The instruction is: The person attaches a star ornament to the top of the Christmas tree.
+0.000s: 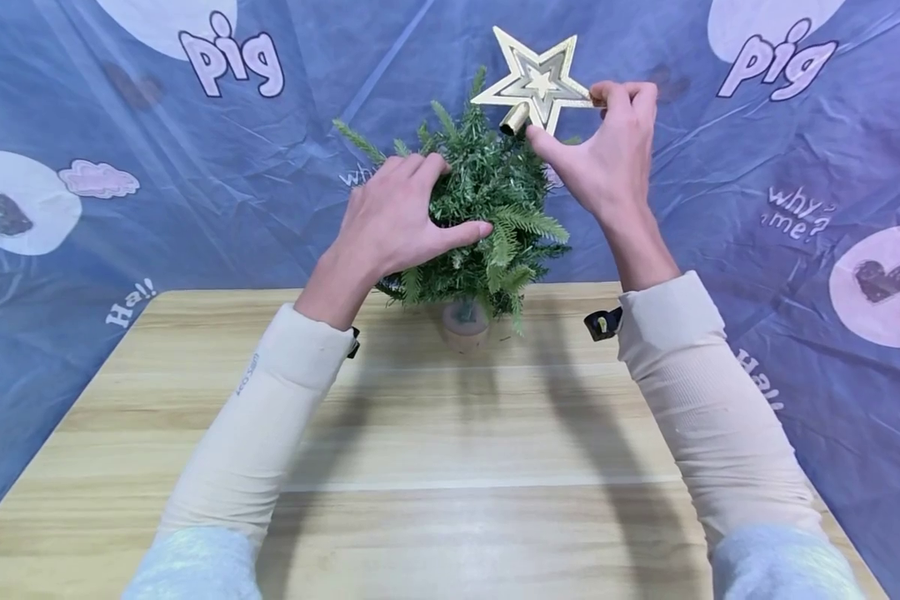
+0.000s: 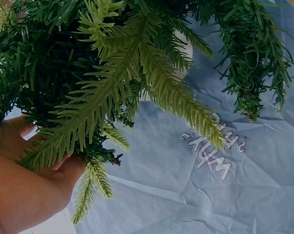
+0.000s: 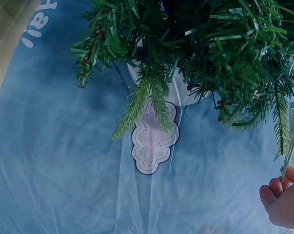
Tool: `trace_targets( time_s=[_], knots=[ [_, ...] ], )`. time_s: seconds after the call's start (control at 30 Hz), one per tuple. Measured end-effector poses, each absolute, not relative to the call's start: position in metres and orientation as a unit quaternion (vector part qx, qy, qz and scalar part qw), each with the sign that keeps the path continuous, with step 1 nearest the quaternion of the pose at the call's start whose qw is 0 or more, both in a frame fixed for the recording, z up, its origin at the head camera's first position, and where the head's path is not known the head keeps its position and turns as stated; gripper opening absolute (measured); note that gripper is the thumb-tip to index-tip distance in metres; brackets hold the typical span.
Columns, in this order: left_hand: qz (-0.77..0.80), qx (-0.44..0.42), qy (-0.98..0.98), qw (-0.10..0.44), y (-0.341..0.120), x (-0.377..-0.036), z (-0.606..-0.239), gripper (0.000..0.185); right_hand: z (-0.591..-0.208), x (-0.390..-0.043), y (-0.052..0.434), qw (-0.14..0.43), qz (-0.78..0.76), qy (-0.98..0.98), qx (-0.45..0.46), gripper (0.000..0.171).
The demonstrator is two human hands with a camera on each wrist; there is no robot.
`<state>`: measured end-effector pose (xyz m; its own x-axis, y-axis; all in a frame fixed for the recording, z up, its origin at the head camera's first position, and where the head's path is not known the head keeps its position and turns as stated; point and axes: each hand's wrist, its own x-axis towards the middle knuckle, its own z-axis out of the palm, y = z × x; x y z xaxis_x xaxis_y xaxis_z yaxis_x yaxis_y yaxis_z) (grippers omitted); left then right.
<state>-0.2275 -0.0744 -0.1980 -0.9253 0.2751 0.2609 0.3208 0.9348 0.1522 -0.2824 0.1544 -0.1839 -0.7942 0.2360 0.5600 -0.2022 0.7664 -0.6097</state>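
Two hands at a small tree [image 1: 487,217] at the table's [image 1: 450,467] far edge; left hand [image 1: 393,221] clasps its branches, right hand [image 1: 607,154] pinches a gold star [image 1: 536,83] by one point beside the treetop; thin pinch could let the star twist or drop; tree may tip; splayed branches crowd the top; printed blue backdrop [image 1: 795,208] behind.

**Cream sleeves, bare hands**

Both arms wear snug, ribbed cream sleeves [image 1: 270,417] ending at the wrists, over pale grey cuffs near the elbows. The left sleeve carries small grey lettering. A black strap clip [image 1: 602,323] sits at each wrist.
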Motion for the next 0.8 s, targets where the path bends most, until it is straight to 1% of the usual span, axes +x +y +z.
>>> trace_targets(
  time_s=[0.3,0.8],
  knots=[
    [-0.092,-0.152,-0.977,0.119,-0.075,-0.228,-0.198,0.105,-0.181,-0.283,0.148,0.338,0.340,-0.878,-0.007,0.076],
    [-0.084,-0.160,-0.976,0.122,-0.075,-0.231,-0.196,0.106,-0.179,-0.291,0.139,0.341,0.341,-0.876,-0.018,0.075]
  ],
)
